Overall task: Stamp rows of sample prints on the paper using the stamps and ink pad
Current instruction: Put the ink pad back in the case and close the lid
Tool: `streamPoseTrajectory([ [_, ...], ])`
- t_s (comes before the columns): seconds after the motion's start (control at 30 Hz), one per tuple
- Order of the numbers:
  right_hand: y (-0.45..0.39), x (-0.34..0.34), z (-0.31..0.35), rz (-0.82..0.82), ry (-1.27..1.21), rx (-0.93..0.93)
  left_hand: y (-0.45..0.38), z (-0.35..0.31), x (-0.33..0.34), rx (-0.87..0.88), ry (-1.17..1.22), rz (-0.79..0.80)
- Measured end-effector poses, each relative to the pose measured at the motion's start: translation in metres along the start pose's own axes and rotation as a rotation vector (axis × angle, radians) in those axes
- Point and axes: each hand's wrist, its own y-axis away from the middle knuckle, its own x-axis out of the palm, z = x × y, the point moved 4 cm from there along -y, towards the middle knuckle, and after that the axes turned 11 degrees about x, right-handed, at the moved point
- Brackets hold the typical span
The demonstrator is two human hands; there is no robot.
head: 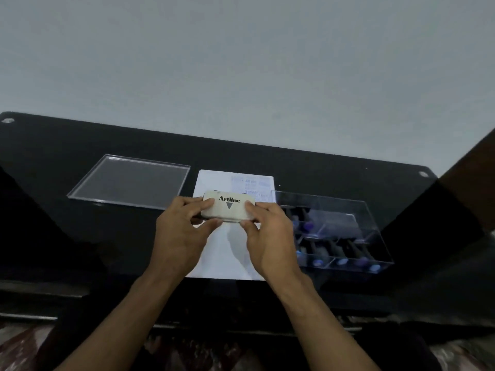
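Both hands, left (179,229) and right (268,236), pinch ends of small white Artline ink pad tin (227,208), held above white paper sheet (225,253) on black table (80,236). Looks light, rigid, smooth-sided; grip short edges, probably pry lid at seam.

— How do the person's arms lie?
— Both forearms reach forward, converging.
— And the hands?
— The left hand (178,231) and right hand (269,236) each pinch one end of the ink pad (229,208), thumbs nearest.
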Motion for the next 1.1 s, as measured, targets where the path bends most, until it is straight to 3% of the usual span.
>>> streamPoseTrajectory([
  [0.53,-0.042,-0.125,-0.127,-0.128,0.043,0.209,-0.026,-0.096,0.157,0.092,0.071,0.129],
  [0.73,-0.058,-0.141,-0.158,-0.068,0.057,0.349,-0.031,-0.108,0.192,0.079,0.079,0.156],
  [1.1,-0.071,-0.145,-0.169,0.073,0.188,0.403,-0.032,-0.112,0.214,0.095,-0.007,0.188],
])
